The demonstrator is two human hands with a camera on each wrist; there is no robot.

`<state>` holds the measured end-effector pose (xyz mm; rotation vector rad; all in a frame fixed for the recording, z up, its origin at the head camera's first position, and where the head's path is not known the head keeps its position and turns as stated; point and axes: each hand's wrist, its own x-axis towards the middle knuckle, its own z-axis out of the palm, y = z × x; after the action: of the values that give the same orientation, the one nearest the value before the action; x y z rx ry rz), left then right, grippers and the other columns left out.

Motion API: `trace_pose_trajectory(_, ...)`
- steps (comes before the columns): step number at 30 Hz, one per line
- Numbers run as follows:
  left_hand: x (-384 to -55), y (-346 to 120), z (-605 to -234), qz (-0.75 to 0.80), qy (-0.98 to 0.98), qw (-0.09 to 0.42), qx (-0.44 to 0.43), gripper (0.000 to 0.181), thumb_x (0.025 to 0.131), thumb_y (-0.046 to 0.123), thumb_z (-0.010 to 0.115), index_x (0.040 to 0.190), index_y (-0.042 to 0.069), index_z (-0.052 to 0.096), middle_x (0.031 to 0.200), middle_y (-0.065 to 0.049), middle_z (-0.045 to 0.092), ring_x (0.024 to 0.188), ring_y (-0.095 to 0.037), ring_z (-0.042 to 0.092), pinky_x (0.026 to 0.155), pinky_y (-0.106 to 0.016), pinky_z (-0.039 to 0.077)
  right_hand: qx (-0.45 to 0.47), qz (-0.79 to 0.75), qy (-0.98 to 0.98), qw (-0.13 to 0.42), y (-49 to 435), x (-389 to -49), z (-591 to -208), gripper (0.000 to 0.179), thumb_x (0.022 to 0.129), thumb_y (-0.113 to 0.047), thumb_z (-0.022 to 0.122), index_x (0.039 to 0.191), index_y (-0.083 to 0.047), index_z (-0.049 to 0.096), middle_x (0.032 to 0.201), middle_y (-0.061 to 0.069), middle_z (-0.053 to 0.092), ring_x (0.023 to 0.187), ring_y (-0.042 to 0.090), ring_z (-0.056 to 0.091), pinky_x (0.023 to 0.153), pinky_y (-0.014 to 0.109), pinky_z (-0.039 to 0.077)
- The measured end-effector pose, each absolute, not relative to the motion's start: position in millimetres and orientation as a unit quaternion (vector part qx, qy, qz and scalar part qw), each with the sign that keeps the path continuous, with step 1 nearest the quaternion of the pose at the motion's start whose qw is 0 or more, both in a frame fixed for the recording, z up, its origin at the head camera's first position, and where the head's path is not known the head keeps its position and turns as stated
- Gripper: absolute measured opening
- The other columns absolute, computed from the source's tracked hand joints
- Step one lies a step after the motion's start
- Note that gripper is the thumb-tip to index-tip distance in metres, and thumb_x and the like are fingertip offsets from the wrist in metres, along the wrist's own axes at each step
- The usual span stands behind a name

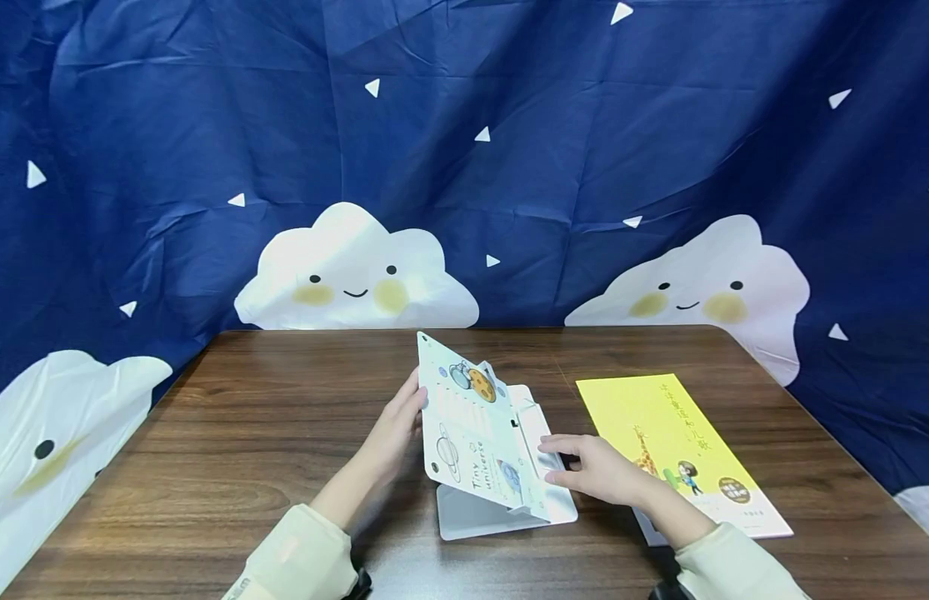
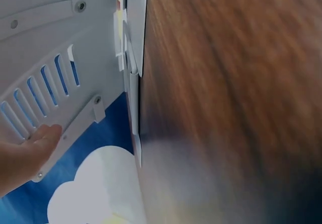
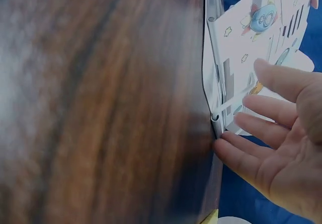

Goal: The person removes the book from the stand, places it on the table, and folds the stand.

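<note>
A white book stand (image 1: 475,425) printed with planets and the words "Tiny universe" stands on the table, its panel tilted up from the flat base (image 1: 479,517). At the panel's left edge my left hand (image 1: 392,421) holds it, with fingers partly hidden behind. The left wrist view shows that hand (image 2: 32,151) against the panel's slotted back (image 2: 50,48). My right hand (image 1: 602,471) is at the right side of the stand, fingers spread and loosely bent. In the right wrist view, its fingertips (image 3: 226,142) are right at the stand's lower edge.
A yellow book (image 1: 681,450) with a giraffe and a child on its cover lies to the right, partly under my right forearm. The brown wooden table (image 1: 232,433) ends at a blue curtain (image 1: 509,167) with white clouds.
</note>
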<state>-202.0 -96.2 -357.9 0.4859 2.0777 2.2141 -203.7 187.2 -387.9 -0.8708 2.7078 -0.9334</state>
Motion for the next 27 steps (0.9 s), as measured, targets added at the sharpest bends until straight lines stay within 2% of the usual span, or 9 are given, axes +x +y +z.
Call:
trace_pose_trajectory(3,-202,-100,-359,0.717,0.679,0.037,0.153,0.045,0.095,0.022,0.026,0.138,0.010,0.016,0.122,-0.018,0.042,0.096,-0.022,0.048,0.082,-0.034,0.037,-0.282,-0.316,0.902,0.077,186,-203,-388,0.031,0.080,-0.019,0.061,0.105,0.000,0.060,0.111,0.013,0.055,0.107,0.028,0.046,0.085,0.043,0.039)
trace_pose_trajectory(9,-202,-107,-361,0.710,0.688,0.049,0.142,0.045,0.095,0.020,0.026,0.137,0.009,0.017,0.133,-0.013,0.032,0.117,-0.025,0.034,0.096,-0.045,0.025,-0.280,-0.306,0.908,0.064,183,-200,-387,0.018,0.079,-0.013,0.061,0.093,-0.002,0.067,0.098,0.012,0.061,0.103,0.033,0.048,0.085,0.045,0.038)
trace_pose_trajectory(16,-206,-115,-366,0.725,0.675,0.077,0.111,0.043,0.094,0.014,0.026,0.135,0.004,0.022,0.132,-0.016,0.033,0.121,-0.027,0.027,0.098,-0.044,0.020,-0.272,-0.290,0.917,0.040,181,-196,-385,0.012,0.077,-0.005,0.061,0.087,-0.004,0.068,0.093,0.013,0.063,0.098,0.032,0.052,0.082,0.045,0.040)
trace_pose_trajectory(20,-210,-120,-371,0.716,0.688,0.095,0.074,0.043,0.093,0.014,0.029,0.134,0.005,0.025,0.132,-0.013,0.033,0.124,-0.027,0.021,0.099,-0.046,0.016,-0.275,-0.277,0.920,0.029,180,-195,-385,0.012,0.077,-0.004,0.060,0.085,-0.005,0.069,0.091,0.009,0.063,0.095,0.028,0.054,0.080,0.044,0.042)
trace_pose_trajectory(22,-213,-123,-374,0.712,0.692,0.101,0.054,0.042,0.092,0.014,0.029,0.133,0.005,0.028,0.131,-0.013,0.036,0.123,-0.027,0.024,0.098,-0.047,0.018,-0.275,-0.273,0.921,0.027,179,-194,-385,0.012,0.077,-0.004,0.060,0.085,-0.005,0.069,0.089,0.007,0.063,0.093,0.025,0.055,0.078,0.042,0.044)
trace_pose_trajectory(27,-220,-127,-382,0.713,0.694,0.097,0.018,0.040,0.091,0.009,0.031,0.130,0.000,0.032,0.119,-0.015,0.046,0.111,-0.026,0.040,0.092,-0.041,0.032,-0.281,-0.264,0.923,0.018,178,-194,-386,0.012,0.077,-0.004,0.061,0.085,-0.006,0.069,0.086,0.002,0.064,0.087,0.018,0.056,0.071,0.036,0.047)
